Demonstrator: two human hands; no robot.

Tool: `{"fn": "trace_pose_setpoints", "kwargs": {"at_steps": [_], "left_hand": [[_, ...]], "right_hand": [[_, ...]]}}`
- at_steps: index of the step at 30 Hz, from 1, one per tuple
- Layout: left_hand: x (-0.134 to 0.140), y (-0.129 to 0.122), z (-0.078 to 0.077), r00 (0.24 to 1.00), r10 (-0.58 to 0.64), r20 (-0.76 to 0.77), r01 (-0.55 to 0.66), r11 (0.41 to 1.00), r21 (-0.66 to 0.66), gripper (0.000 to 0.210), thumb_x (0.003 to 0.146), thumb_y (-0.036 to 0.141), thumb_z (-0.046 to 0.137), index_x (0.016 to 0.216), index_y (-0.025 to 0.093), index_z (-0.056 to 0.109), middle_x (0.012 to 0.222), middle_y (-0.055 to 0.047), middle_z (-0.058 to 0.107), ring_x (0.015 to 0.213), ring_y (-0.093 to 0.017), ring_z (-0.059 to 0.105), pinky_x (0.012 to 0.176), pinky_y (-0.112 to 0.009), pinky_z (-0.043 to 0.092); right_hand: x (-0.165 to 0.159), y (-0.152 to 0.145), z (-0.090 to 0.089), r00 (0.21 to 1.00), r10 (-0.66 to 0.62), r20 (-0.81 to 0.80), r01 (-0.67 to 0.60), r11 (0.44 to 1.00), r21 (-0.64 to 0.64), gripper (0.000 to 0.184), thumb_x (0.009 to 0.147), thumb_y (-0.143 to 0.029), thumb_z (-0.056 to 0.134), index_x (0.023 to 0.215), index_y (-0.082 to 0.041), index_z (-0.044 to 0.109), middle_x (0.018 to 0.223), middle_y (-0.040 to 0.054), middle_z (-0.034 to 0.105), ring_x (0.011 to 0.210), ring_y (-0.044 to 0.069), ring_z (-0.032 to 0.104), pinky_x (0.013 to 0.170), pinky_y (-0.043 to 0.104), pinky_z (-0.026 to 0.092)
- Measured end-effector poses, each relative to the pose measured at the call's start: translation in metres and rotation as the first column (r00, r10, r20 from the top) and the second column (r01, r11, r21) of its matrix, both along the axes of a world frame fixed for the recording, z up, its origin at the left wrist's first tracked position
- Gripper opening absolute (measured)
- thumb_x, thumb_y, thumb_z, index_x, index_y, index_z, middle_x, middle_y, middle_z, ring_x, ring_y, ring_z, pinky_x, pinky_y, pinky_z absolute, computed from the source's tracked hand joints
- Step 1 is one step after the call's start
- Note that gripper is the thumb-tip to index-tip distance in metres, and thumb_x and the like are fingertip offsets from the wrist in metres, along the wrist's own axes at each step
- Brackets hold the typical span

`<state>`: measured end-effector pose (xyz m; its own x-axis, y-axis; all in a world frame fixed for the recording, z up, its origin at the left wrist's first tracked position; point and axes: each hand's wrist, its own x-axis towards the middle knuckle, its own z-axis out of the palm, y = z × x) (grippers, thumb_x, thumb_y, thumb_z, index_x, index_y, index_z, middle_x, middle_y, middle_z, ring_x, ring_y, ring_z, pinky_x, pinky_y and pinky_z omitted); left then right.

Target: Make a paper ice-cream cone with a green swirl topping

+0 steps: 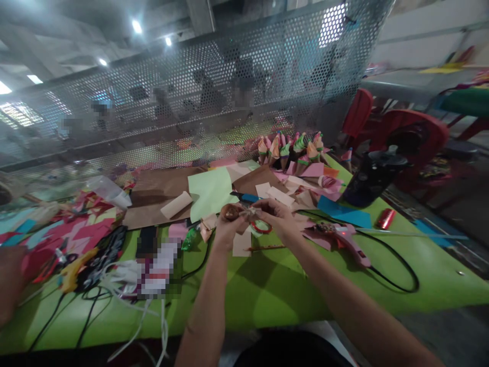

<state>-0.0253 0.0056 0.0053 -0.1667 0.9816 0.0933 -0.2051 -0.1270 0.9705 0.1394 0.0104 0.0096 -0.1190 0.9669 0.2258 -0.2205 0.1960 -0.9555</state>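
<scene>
My left hand (231, 229) is closed around a small round brown piece (229, 212), whose kind is hard to make out. Between the hands is a small pale scrap (252, 212), pinched by the fingertips of my right hand (278, 215). Both hands nearly meet over the green table (267, 298). Just beneath them lie a red ring, perhaps a tape roll (262, 227), a pencil (267, 248) and a beige paper piece (242, 244). To the right rests a pink glue gun (351, 242) with a black cord.
Paper ice-cream cones (284, 150) stand at the back by a perforated metal screen (214, 86). A dark tumbler (376, 176) and red can (386, 218) are at right. Left are a power strip (162, 265), cords, a yellow glue gun (74, 270) and another person's hand (11, 275).
</scene>
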Motion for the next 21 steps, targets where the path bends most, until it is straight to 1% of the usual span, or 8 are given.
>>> {"fn": "trace_pose_setpoints", "kwargs": {"at_steps": [2,4,9,11,13,15,18,21], "left_hand": [[0.001,0.000,0.001,1.000,-0.022,-0.008,0.022,1.000,-0.013,0.040,0.053,0.027,0.089,0.086,0.016,0.068,0.087,-0.003,0.073,0.082,-0.016,0.068,0.077,-0.028,0.056],[0.002,0.001,0.001,0.998,-0.050,-0.028,0.049,0.998,-0.044,0.042,0.054,0.027,0.088,0.090,0.015,0.070,0.084,-0.003,0.073,0.075,-0.014,0.067,0.070,-0.025,0.054],[0.004,0.000,0.003,0.997,-0.027,-0.078,0.019,0.994,-0.105,0.034,0.055,0.030,0.086,0.078,0.015,0.068,0.063,0.003,0.065,0.054,-0.009,0.057,0.049,-0.019,0.042],[0.006,-0.002,0.005,0.997,-0.022,-0.067,0.013,0.992,-0.122,0.033,0.054,0.032,0.086,0.077,0.015,0.067,0.057,0.005,0.061,0.047,-0.007,0.050,0.045,-0.018,0.037],[0.006,-0.003,0.008,0.999,-0.042,-0.035,0.037,0.991,-0.131,0.034,0.054,0.033,0.086,0.077,0.016,0.067,0.052,0.007,0.056,0.042,-0.005,0.042,0.042,-0.019,0.032],[0.006,-0.004,0.009,0.997,-0.072,-0.010,0.070,0.989,-0.129,0.036,0.053,0.034,0.087,0.077,0.016,0.069,0.050,0.007,0.053,0.040,-0.004,0.038,0.041,-0.019,0.031],[0.005,-0.003,0.008,0.998,-0.055,-0.023,0.052,0.992,-0.114,0.037,0.053,0.036,0.090,0.076,0.015,0.069,0.054,0.005,0.057,0.046,-0.005,0.045,0.045,-0.019,0.035],[0.003,-0.001,0.003,0.999,0.011,-0.045,-0.015,0.995,-0.101,0.038,0.052,0.035,0.092,0.075,0.015,0.069,0.062,0.001,0.065,0.055,-0.010,0.057,0.052,-0.021,0.044]], "right_hand": [[-0.001,0.003,-0.004,0.999,0.013,-0.031,-0.013,1.000,-0.023,0.029,0.067,-0.035,0.072,0.093,-0.022,0.071,0.077,0.0000,0.071,0.071,0.017,0.063,0.066,0.028,0.049],[-0.001,0.005,-0.007,0.999,0.027,-0.029,-0.028,0.999,-0.036,0.027,0.066,-0.033,0.072,0.089,-0.021,0.069,0.075,-0.0003,0.070,0.069,0.017,0.062,0.066,0.028,0.048],[0.003,0.009,-0.009,1.000,-0.002,0.019,0.002,1.000,-0.007,0.018,0.067,-0.032,0.070,0.080,-0.020,0.070,0.073,-0.0002,0.068,0.069,0.016,0.061,0.065,0.028,0.047],[0.003,0.009,-0.010,0.999,-0.025,0.027,0.024,1.000,0.013,0.015,0.067,-0.031,0.069,0.078,-0.020,0.070,0.071,-0.0001,0.068,0.069,0.017,0.061,0.065,0.029,0.048],[0.002,0.010,-0.011,0.998,-0.051,0.042,0.050,0.998,0.041,0.014,0.068,-0.031,0.067,0.076,-0.020,0.070,0.071,0.0004,0.068,0.069,0.018,0.062,0.065,0.030,0.048],[0.001,0.010,-0.013,0.994,-0.092,0.063,0.087,0.993,0.077,0.012,0.068,-0.031,0.065,0.074,-0.021,0.069,0.071,0.0014,0.069,0.070,0.019,0.063,0.067,0.030,0.049],[0.001,0.009,-0.012,0.988,-0.131,0.082,0.121,0.986,0.116,0.010,0.067,-0.029,0.064,0.071,-0.021,0.070,0.074,0.0028,0.071,0.074,0.020,0.065,0.071,0.032,0.051],[0.002,0.006,-0.009,0.994,-0.080,0.079,0.074,0.994,0.079,0.016,0.067,-0.026,0.063,0.079,-0.021,0.073,0.081,0.0033,0.073,0.078,0.020,0.067,0.075,0.033,0.052]]}}
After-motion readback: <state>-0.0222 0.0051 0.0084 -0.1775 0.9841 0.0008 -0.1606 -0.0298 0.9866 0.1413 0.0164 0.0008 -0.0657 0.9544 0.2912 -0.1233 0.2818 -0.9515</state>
